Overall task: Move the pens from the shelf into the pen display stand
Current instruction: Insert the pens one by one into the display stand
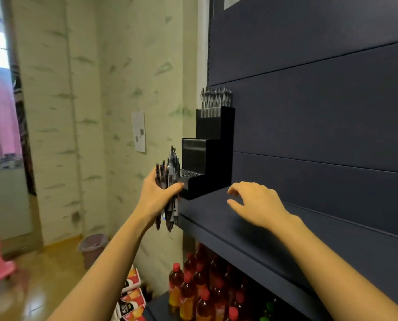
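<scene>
The left hand gripped a bundle of pens, its fingers and thumb wrapped round the middle of the barrels, and held them upright just beside the left end of the shelf. The pens had clear, greyish barrels with dark clips and caps at the top, and their tips stuck out below the palm. Right beside them stood the pen display stand, a black stepped block with three tiers at the shelf's left end against the dark blue back panel. Its lowest tier showed a grid of small holes, the middle tier looked bare, and the top tier carried a row of standing pens with clear bodies and silvery tops. The right hand hovered over the shelf to the right of the stand, fingers loosely curled and holding nothing. Below the shelf stood red-capped bottles.
</scene>
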A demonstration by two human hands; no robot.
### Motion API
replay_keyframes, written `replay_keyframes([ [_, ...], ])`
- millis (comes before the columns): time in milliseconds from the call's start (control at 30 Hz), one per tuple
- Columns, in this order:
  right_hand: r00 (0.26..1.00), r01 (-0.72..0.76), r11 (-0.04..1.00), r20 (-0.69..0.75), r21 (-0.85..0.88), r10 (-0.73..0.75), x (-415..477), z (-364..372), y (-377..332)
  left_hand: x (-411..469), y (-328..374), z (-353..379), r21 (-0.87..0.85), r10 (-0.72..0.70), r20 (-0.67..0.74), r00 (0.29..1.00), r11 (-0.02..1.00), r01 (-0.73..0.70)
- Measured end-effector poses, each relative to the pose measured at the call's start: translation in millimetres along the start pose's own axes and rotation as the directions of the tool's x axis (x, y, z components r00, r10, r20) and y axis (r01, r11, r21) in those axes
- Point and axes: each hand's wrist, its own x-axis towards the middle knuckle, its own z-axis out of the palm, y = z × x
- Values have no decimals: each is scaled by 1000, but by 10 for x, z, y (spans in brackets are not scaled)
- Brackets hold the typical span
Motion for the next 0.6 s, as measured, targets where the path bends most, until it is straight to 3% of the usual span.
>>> replay_keyframes([
  [400,997,-75,995,-24,-65,74,1212,580,-492,1234,-869,-427,-87,2,102,995,996,7],
  [600,971,-237,969,-58,-66,234,1711,758,-765,1920,-1175,-581,-206,-10,310,951,975,78],
])
